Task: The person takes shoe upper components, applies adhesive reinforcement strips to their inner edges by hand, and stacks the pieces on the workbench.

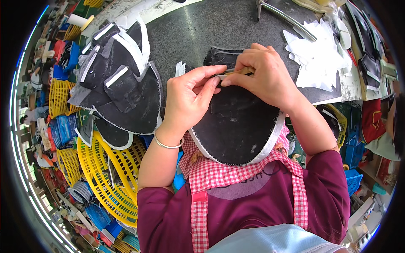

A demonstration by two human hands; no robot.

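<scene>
A black fabric shoe upper [242,126] with a white, zigzag-stitched border lies over the table's near edge, its rounded end toward me. At its far part, my left hand [185,95] pinches the edge by a short white strip [222,78] between thumb and fingers. Facing it, my right hand [268,74] is closed, its thumb and curled fingers pressing on the same edge. Under the right fingers shows a small yellowish-brown thing [249,70], mostly hidden, whose kind I cannot make out. Another black piece [223,52] reaches out just beyond my hands.
To the left lies a pile of black uppers [135,101] with white strips. White cut pieces [316,55] are stacked at the right, a metal hammer [287,19] beside them. A yellow plastic basket [95,168] stands below left. A white thread spool [80,21] sits far left.
</scene>
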